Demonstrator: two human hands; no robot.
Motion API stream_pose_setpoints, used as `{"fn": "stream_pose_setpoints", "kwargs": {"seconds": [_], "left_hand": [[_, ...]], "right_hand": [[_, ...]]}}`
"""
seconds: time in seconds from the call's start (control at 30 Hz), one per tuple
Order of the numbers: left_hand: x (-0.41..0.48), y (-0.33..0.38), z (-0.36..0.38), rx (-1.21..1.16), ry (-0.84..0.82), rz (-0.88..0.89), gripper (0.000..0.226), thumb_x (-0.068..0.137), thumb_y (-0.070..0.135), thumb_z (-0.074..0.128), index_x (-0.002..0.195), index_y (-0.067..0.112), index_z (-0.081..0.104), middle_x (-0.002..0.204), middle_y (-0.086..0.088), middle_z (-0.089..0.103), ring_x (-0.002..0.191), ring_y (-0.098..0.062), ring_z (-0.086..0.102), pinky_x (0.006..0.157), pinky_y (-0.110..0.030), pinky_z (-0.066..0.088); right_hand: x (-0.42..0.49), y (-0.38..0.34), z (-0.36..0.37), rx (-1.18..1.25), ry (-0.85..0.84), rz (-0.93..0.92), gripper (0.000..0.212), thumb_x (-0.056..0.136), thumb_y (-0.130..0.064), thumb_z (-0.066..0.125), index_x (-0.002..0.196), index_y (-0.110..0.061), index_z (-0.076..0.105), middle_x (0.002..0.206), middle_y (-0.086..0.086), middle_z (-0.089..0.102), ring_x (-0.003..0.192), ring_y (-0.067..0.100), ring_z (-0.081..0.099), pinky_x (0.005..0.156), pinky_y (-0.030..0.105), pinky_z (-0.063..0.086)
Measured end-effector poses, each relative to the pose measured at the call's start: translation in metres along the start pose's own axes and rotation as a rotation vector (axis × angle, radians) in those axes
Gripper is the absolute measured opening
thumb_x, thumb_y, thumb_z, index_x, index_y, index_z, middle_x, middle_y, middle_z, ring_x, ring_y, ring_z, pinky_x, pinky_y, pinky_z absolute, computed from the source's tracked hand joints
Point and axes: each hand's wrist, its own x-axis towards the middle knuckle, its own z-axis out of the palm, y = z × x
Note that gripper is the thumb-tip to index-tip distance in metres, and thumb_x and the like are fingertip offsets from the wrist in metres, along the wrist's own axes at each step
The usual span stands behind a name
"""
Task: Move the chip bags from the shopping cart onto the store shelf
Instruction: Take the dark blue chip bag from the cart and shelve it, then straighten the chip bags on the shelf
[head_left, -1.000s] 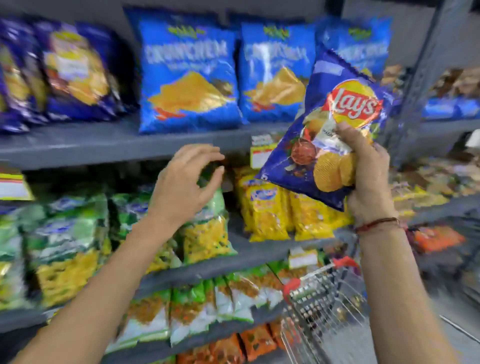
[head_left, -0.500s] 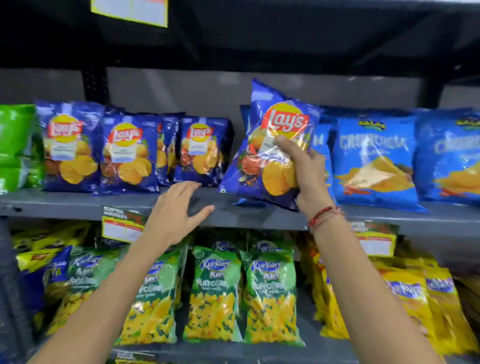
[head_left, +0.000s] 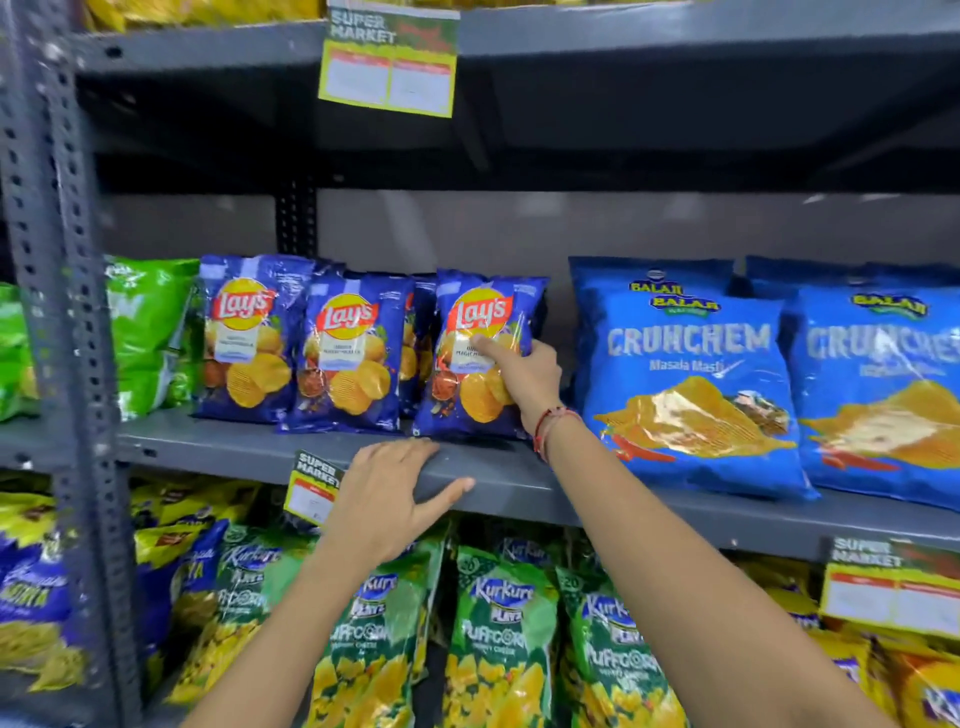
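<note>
A dark blue Lay's chip bag (head_left: 470, 358) stands upright on the grey middle shelf (head_left: 498, 480), at the right end of a row of matching Lay's bags (head_left: 343, 353). My right hand (head_left: 524, 374) grips its right edge, thumb across the front. My left hand (head_left: 387, 499) rests with fingers spread on the shelf's front edge, just below that bag, holding nothing. The shopping cart is out of view.
Large light blue Crunchem bags (head_left: 691, 374) fill the shelf right of the Lay's bags, a narrow gap between them. Green bags (head_left: 145, 332) stand at left beside a perforated upright post (head_left: 62, 312). Kurkure Puffcorn bags (head_left: 498, 639) line the shelf below. Price tags hang on the shelf edges.
My right hand carried the Lay's bag leftwards and set it down upright beside the row. My left hand came down onto the shelf edge. The view rose and moved closer.
</note>
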Motion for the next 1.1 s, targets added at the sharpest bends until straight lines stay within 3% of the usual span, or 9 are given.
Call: {"fn": "stream_pose_setpoints", "kwargs": {"seconds": [0.23, 0.5, 0.6, 0.67, 0.77, 0.97, 1.1], "left_hand": [[-0.001, -0.002, 0.006, -0.003, 0.065, 0.002, 0.068, 0.081, 0.07, 0.033, 0.114, 0.019, 0.062, 0.112, 0.004, 0.069, 0.104, -0.014, 0.062, 0.094, -0.032, 0.043], [-0.003, 0.0, 0.008, -0.007, 0.083, -0.027, 0.069, 0.08, 0.071, 0.031, 0.111, 0.019, 0.064, 0.111, 0.005, 0.07, 0.106, -0.012, 0.062, 0.093, -0.027, 0.036], [-0.003, 0.0, 0.007, -0.011, 0.079, -0.026, 0.069, 0.08, 0.071, 0.031, 0.111, 0.018, 0.064, 0.111, 0.003, 0.07, 0.107, -0.013, 0.062, 0.093, -0.027, 0.034], [-0.003, 0.0, 0.007, -0.011, 0.079, -0.022, 0.07, 0.08, 0.071, 0.031, 0.111, 0.018, 0.065, 0.112, 0.003, 0.07, 0.107, -0.013, 0.063, 0.092, -0.025, 0.032], [-0.003, 0.002, 0.005, -0.01, 0.071, -0.014, 0.076, 0.079, 0.073, 0.026, 0.112, 0.017, 0.065, 0.114, 0.001, 0.07, 0.108, -0.014, 0.063, 0.092, -0.024, 0.029], [-0.004, 0.001, 0.005, -0.007, 0.059, -0.007, 0.077, 0.079, 0.073, 0.025, 0.113, 0.016, 0.065, 0.114, 0.0, 0.07, 0.108, -0.016, 0.063, 0.091, -0.024, 0.028], [-0.004, 0.0, 0.006, 0.001, 0.066, -0.007, 0.076, 0.079, 0.073, 0.026, 0.111, 0.016, 0.065, 0.112, 0.0, 0.071, 0.106, -0.015, 0.064, 0.09, -0.024, 0.029]], "right_hand": [[0.013, 0.018, 0.008, -0.106, 0.058, 0.036, 0.03, 0.068, -0.048, 0.077, 0.08, -0.026, 0.06, 0.09, 0.0, 0.063, 0.097, 0.024, 0.063, 0.093, 0.038, 0.05], [0.008, 0.02, 0.017, -0.086, 0.117, -0.019, 0.053, 0.073, -0.046, 0.075, 0.108, -0.009, 0.062, 0.107, 0.007, 0.068, 0.089, 0.016, 0.057, 0.08, 0.027, 0.044], [0.008, 0.02, 0.021, -0.029, 0.109, -0.014, 0.056, 0.074, -0.043, 0.075, 0.112, -0.006, 0.061, 0.112, 0.009, 0.068, 0.099, 0.021, 0.062, 0.083, 0.029, 0.047], [0.006, 0.02, 0.025, -0.059, 0.074, -0.004, 0.069, 0.071, -0.049, 0.075, 0.122, -0.007, 0.056, 0.121, 0.011, 0.064, 0.112, 0.025, 0.06, 0.088, 0.03, 0.047], [0.002, 0.021, 0.028, -0.168, 0.042, -0.001, 0.089, 0.064, -0.062, 0.071, 0.132, -0.01, 0.048, 0.13, 0.013, 0.057, 0.122, 0.031, 0.052, 0.102, 0.044, 0.045], [-0.002, 0.016, 0.024, -0.22, 0.101, -0.077, 0.071, 0.073, -0.052, 0.071, 0.12, -0.003, 0.051, 0.118, 0.016, 0.062, 0.108, 0.031, 0.06, 0.092, 0.041, 0.051], [-0.005, 0.012, 0.026, -0.261, 0.129, -0.148, 0.073, 0.075, -0.052, 0.07, 0.12, 0.002, 0.048, 0.116, 0.018, 0.062, 0.11, 0.032, 0.059, 0.091, 0.046, 0.051]]}}
